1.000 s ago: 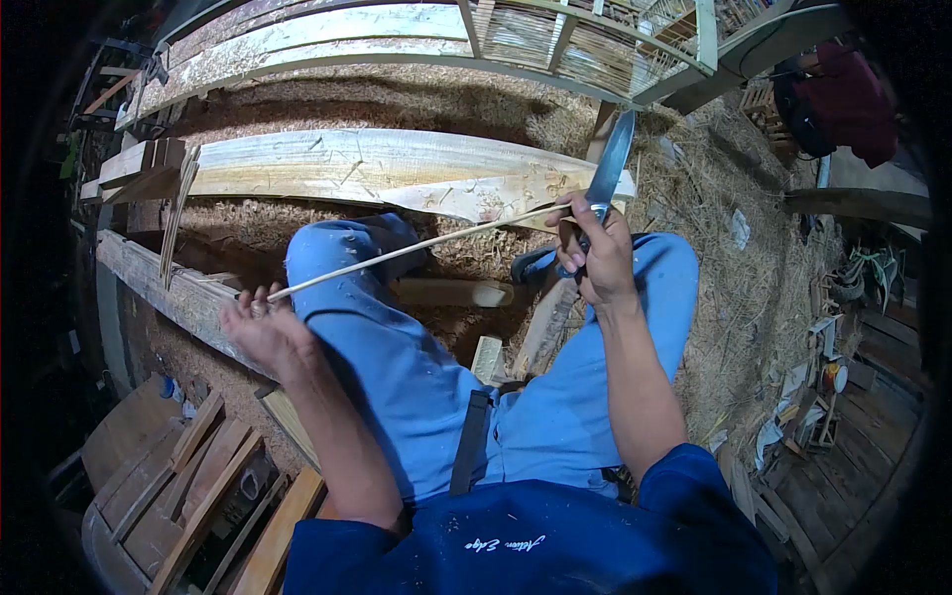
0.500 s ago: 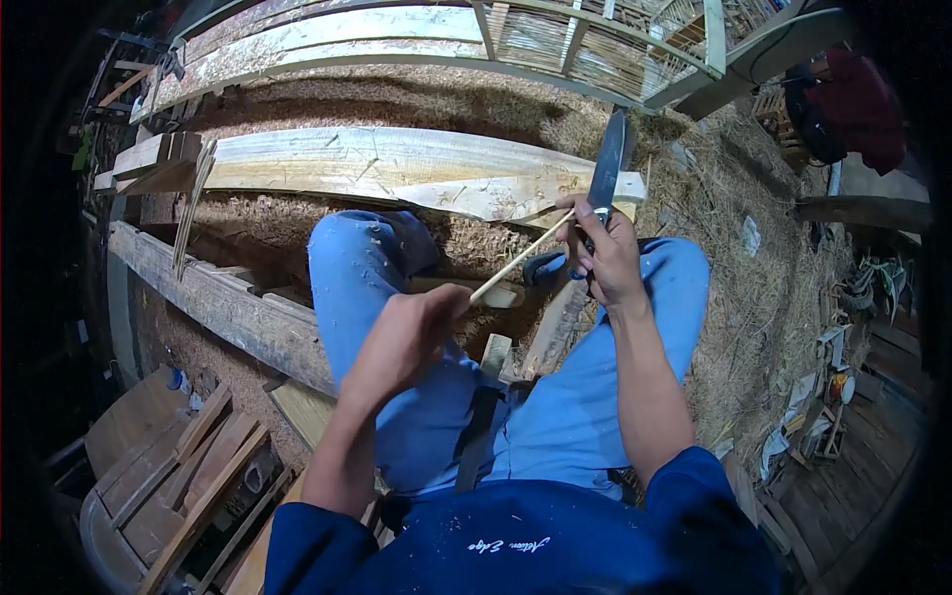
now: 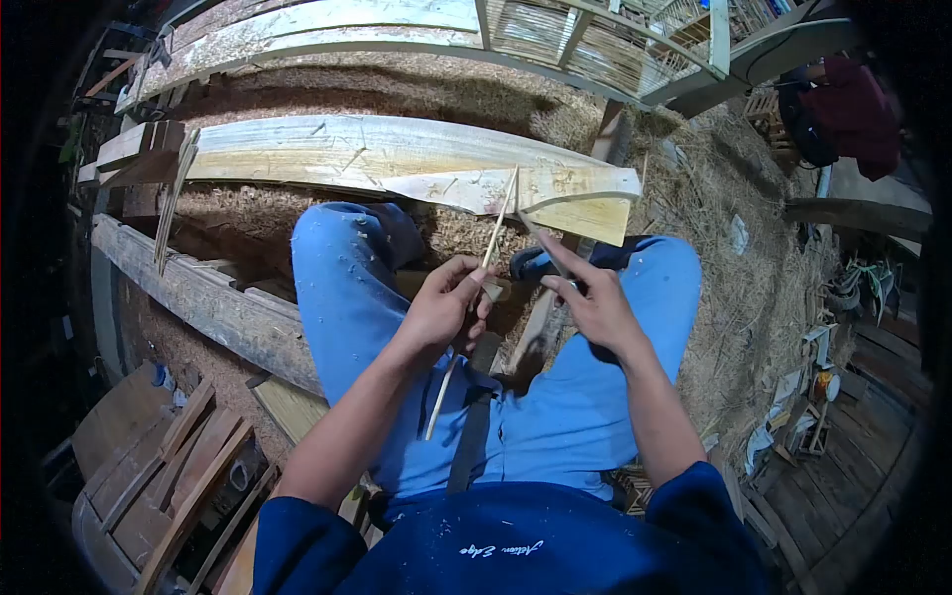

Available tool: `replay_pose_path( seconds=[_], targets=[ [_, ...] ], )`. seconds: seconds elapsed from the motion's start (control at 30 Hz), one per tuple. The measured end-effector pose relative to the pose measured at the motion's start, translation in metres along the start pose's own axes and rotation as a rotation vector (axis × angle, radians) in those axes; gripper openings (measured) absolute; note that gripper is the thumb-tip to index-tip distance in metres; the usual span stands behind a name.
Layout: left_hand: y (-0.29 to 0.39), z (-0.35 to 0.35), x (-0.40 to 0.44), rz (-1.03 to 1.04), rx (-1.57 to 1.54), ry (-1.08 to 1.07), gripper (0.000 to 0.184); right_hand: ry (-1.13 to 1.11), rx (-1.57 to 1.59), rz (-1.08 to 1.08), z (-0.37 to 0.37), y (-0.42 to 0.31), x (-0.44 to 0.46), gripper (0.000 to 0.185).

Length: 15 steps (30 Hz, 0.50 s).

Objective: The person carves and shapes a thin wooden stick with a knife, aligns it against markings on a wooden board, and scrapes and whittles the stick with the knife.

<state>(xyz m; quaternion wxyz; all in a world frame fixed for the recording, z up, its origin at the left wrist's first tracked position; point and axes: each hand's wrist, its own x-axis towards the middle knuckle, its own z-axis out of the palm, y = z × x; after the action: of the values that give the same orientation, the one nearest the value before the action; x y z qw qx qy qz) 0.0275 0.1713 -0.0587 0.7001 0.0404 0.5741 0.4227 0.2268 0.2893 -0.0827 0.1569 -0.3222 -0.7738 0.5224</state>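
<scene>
My left hand [image 3: 441,309] is closed around a thin bamboo stick [image 3: 500,224], with the fingers near its middle. The stick slants from above my lap up toward a long board. In my right hand [image 3: 601,309] is a knife [image 3: 547,244], its blade seen nearly edge-on and pointing up and left. The index finger stretches along the knife, and most of the handle is hidden in the palm. The blade tip lies close to the stick's upper part; I cannot tell whether they touch. Both hands are above my lap, between my knees.
A long pale board [image 3: 377,154] lies across the ground ahead. Split sticks [image 3: 175,203] lean over a thick beam [image 3: 198,278] on the left. Wood pieces [image 3: 188,476] are piled at lower left. Shavings cover the ground, and a slatted frame [image 3: 535,35] stands at the back.
My right hand has lowered the knife and turned its blade leftward, letting go of the stick's end. My left hand has moved up and right, and the stick now stands steeper.
</scene>
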Motion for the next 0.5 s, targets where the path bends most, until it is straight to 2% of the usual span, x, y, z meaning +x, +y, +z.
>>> replay_pose_path(
  seconds=[0.03,0.1,0.17,0.23,0.27,0.33,0.37,0.43,0.5],
  targets=[
    [-0.001,0.001,0.003,0.001,0.003,0.007,0.021,-0.002,-0.004,0.009,0.001,0.0,0.0,0.052],
    [-0.002,0.005,0.005,-0.005,-0.019,0.021,0.022,-0.158,0.141,0.171,0.005,-0.008,0.003,0.047],
    [0.0,0.006,0.006,-0.037,-0.04,0.03,0.021,-0.124,0.087,0.113,0.015,-0.006,0.008,0.043],
    [-0.002,0.007,0.007,-0.02,-0.044,0.033,0.021,-0.123,0.062,0.24,0.016,-0.012,0.015,0.042],
    [-0.003,0.008,0.008,-0.003,-0.047,0.033,0.022,-0.121,0.059,0.242,0.018,-0.008,0.017,0.042],
    [-0.002,0.007,0.009,0.007,-0.016,0.026,0.025,-0.002,0.023,0.065,0.022,0.001,0.022,0.04],
    [-0.002,0.006,0.009,0.02,0.015,0.026,0.028,-0.003,0.023,0.067,0.02,0.003,0.023,0.04],
    [-0.018,0.003,0.027,0.071,0.05,0.074,0.03,-0.083,-0.172,0.119,0.016,0.003,0.026,0.04],
    [-0.024,0.005,0.041,0.118,0.093,0.121,0.032,-0.075,-0.151,0.114,0.02,0.005,0.028,0.041]
  ],
)
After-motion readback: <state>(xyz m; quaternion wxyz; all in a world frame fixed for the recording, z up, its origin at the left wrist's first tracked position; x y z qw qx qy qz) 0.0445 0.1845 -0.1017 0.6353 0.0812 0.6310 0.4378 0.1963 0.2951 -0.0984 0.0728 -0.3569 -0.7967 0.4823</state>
